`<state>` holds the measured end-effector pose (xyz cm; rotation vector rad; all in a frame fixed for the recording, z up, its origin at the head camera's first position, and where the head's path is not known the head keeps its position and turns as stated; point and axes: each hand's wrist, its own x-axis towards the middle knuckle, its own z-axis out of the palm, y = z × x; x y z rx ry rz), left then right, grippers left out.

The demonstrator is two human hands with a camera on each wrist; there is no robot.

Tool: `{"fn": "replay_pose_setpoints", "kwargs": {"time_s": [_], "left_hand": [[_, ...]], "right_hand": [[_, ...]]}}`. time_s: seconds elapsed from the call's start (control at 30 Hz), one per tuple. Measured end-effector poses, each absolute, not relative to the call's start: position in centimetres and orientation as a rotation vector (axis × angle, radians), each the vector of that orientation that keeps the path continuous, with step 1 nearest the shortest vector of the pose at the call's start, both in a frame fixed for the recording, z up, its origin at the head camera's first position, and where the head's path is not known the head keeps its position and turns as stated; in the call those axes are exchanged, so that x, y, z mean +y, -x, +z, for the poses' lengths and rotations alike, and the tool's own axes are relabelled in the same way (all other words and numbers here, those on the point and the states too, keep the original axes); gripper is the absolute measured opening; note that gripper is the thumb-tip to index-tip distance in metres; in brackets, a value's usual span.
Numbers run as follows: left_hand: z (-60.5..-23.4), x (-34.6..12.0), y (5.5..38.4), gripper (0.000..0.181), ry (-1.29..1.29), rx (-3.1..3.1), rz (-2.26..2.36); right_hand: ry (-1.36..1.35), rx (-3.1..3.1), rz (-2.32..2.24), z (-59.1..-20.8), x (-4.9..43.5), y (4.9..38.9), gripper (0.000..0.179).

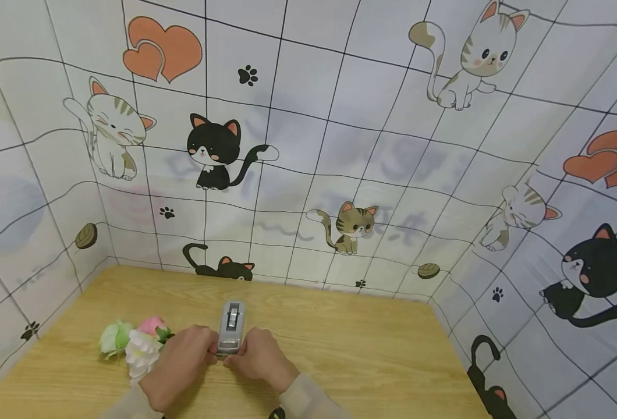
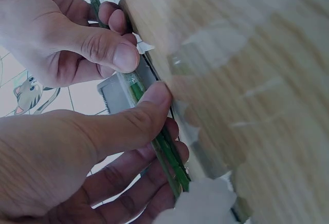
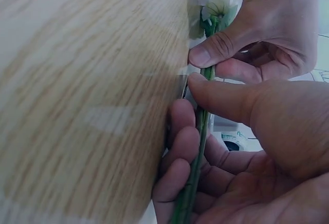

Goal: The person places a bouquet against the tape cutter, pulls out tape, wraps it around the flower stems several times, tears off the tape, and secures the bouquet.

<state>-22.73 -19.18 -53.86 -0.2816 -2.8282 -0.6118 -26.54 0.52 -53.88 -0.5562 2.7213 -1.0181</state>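
Observation:
Three artificial flowers lie at the left in the head view: a pale green one [image 1: 114, 338], a pink one [image 1: 152, 326] and a white one [image 1: 142, 354]. My left hand [image 1: 178, 358] pinches their green stems [image 2: 163, 154] between thumb and fingers, on the side nearer the blooms. Farther down, my right hand [image 1: 262, 358] grips the same stems, its fingers curled round them in the right wrist view. Clear tape [image 2: 131, 80] shows on the stems between the two thumbs. Just beyond the hands stands a grey tape dispenser [image 1: 232, 331].
The light wooden table [image 1: 350, 355] extends to the right of the hands. Cloth walls [image 1: 308, 139] with a grid and cartoon cats enclose it at the back and both sides.

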Motion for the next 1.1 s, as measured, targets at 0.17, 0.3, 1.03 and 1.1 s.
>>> {"fn": "replay_pose_setpoints", "kwargs": {"time_s": [0.17,0.3,1.03,1.1], "left_hand": [[-53.2,-18.8,22.5,0.048,0.279,-2.854,-0.601],[-52.5,-18.4,22.2,0.045,0.264,-2.876,-0.594],[-50.4,-16.1,20.9,0.037,0.509,-2.41,-0.372],[-50.4,-15.8,20.9,0.042,0.544,-2.311,-0.384]], "right_hand": [[0.551,2.682,-1.044,-53.2,1.2,26.0,0.057],[0.593,2.629,-1.096,-52.7,2.1,25.5,0.048],[0.648,2.415,-1.367,-49.9,6.8,24.1,0.022],[0.622,2.409,-1.401,-49.7,7.1,23.9,0.022]]}}
